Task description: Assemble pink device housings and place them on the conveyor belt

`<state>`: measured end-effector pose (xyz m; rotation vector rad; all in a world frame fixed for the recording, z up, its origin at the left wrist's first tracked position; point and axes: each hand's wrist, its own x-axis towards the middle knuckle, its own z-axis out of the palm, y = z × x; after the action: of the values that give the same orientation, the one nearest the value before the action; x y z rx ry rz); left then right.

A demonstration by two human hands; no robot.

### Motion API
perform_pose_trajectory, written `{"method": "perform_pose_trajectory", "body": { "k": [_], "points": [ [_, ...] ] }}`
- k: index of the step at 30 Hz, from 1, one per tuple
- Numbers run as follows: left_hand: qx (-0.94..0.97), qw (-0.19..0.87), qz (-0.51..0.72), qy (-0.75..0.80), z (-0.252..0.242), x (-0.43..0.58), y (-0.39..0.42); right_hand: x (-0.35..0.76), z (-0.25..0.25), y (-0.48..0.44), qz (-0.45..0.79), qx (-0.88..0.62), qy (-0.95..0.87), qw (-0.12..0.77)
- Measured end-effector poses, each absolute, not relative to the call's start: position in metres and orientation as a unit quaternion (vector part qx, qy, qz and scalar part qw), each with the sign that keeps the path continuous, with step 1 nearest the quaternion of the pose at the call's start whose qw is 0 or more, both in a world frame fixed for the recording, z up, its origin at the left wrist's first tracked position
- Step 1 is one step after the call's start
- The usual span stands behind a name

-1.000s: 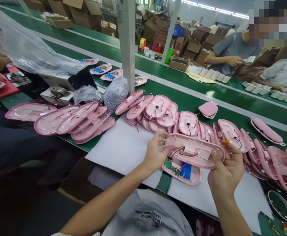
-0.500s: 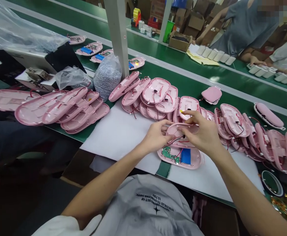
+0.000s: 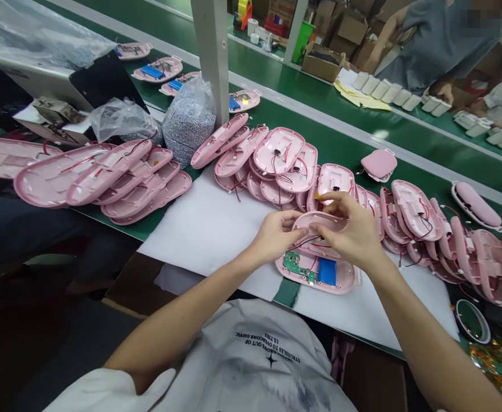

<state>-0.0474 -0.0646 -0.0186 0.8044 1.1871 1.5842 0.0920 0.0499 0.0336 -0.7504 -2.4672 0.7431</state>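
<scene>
My left hand (image 3: 274,236) grips the left edge of a pink oval shell half (image 3: 313,221), its thumb over the rim. On the other side, my right hand (image 3: 356,232) holds the same shell, thumb inside it and a finger raised. A small yellow piece (image 3: 318,195) shows at that raised fingertip. Red and black wires cross the held shell, which is tilted above a second pink shell half (image 3: 344,280) lying on the white sheet. Inside the lower shell are a green circuit board (image 3: 296,266) and a blue battery pack (image 3: 327,271).
Pink shells with wires are heaped behind my hands (image 3: 279,151), at left (image 3: 91,183) and at right (image 3: 418,212). A bag of small grey parts (image 3: 189,126) stands by the post (image 3: 211,57). A tape roll (image 3: 473,321) lies at right. Co-workers sit across the green bench.
Both hands keep hold of the shell in nearly the same place. The view has shifted slightly. Across the bench, a co-worker's hand now shows by the white pieces.
</scene>
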Motion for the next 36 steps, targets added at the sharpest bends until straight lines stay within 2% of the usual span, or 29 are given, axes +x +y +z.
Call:
{"method": "perform_pose_trajectory", "body": {
  "k": [4,11,23,26,30,36],
  "points": [
    [0.301,0.508,0.639,0.494,-0.016,-0.048,-0.067,0.101,0.049,0.056,0.311,-0.192,-0.906,0.212],
    [0.301,0.507,0.642,0.49,-0.017,-0.048,-0.067,0.101,0.055,0.049,0.132,-0.136,-0.977,0.101],
    [0.335,0.482,0.657,0.474,-0.023,-0.045,-0.066,0.089,0.04,0.04,-0.007,-0.134,-0.982,0.136],
    [0.328,0.465,0.666,0.482,-0.023,-0.044,-0.067,0.084,0.042,0.037,0.008,-0.194,-0.97,0.145],
    [0.304,0.462,0.66,0.508,-0.023,-0.041,-0.07,0.082,0.05,0.048,0.088,-0.297,-0.941,0.133],
    [0.314,0.446,0.639,0.542,-0.025,-0.044,-0.075,0.097,0.053,0.07,0.155,-0.319,-0.922,0.155]
  ]
}}
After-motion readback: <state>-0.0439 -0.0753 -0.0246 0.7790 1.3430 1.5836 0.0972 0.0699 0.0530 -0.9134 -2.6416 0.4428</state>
